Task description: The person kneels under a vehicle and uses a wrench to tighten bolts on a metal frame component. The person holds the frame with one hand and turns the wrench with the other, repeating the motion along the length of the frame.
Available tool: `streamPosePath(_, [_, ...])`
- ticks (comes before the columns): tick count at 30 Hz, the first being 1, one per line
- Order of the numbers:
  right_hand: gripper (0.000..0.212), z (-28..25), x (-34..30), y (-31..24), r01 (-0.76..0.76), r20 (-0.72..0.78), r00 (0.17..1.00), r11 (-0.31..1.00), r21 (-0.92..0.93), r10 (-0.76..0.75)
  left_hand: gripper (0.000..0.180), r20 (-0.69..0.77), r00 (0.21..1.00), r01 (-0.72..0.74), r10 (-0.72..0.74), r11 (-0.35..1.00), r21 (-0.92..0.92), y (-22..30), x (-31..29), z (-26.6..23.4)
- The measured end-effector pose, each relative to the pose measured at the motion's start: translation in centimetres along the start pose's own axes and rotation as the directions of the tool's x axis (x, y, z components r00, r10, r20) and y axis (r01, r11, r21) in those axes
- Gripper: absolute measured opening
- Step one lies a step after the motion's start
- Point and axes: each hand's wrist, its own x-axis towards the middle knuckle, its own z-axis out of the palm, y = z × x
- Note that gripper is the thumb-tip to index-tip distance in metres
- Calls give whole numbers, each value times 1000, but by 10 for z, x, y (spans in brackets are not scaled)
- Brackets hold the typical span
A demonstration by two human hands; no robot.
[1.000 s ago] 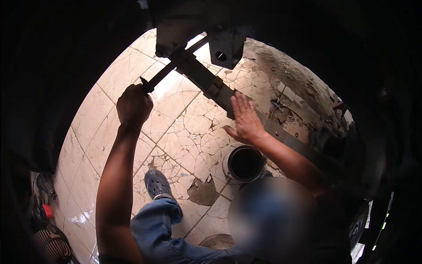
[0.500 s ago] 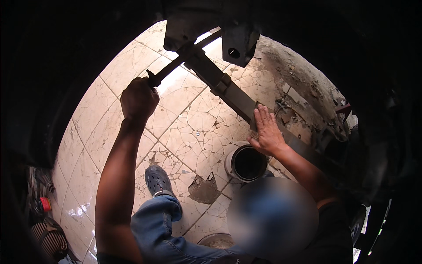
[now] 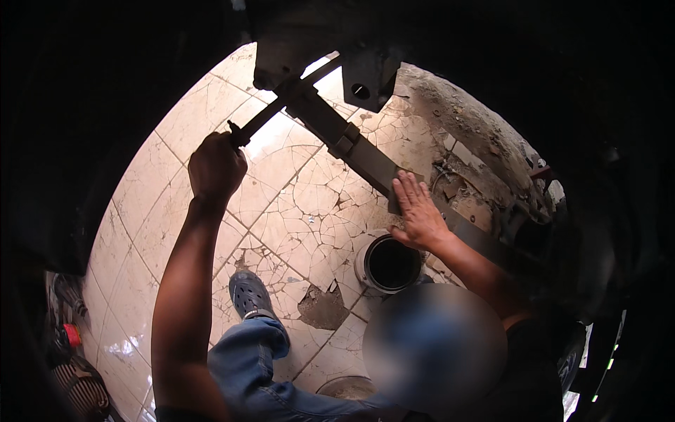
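Observation:
A long dark leaf spring (image 3: 362,156) with clamp bands runs diagonally from under a dark bracket (image 3: 369,74) down toward the right. Crossing its upper end is a dark metal bar (image 3: 271,112). My left hand (image 3: 216,165) is closed in a fist around the bar's lower left end, where a small knob juts out beside the fingers. With fingers stretched and lying flat, my right hand (image 3: 420,214) rests against the spring's lower part. A brownish flat patch (image 3: 395,200) shows under those fingers; whether it is a separate piece, I cannot tell.
An open can (image 3: 362,264) with a dark inside stands below my right hand. Cracked tiles (image 3: 281,211) cover the floor, with a broken patch (image 3: 323,306) near my shoe (image 3: 249,294). Rubble (image 3: 471,112) lies at the right. Dark vehicle parts surround the view. A ribbed part (image 3: 81,383) sits lower left.
The view has shifted slightly, so the bracket, spring and both hands appear a little further left. Both hands keep the same places on the bar and spring.

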Motion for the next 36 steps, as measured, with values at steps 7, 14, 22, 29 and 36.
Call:
streamPosePath(7, [107,-2,40,-16,-37,-70,997,999,3,37,11,15,997,75,-76,996,48,-5,4,9])
streamPosePath(14, [108,-9,85,-35,28,-148,989,998,57,-19,10,18,999,28,-28,1000,-3,-7,4,0])
streamPosePath(22, [113,10,-7,-1,-71,-34,997,997,-26,70,10,0,999,33,-33,999,-6,2,-1,0])
streamPosePath(29, [112,-11,87,-41,-141,-83,986,990,23,143,10,28,998,52,-53,998,27,-4,5,5])
streamPosePath(36, [111,-1,43,-22,-53,-47,997,998,22,54,12,6,1000,14,-14,1000,16,-14,0,4])
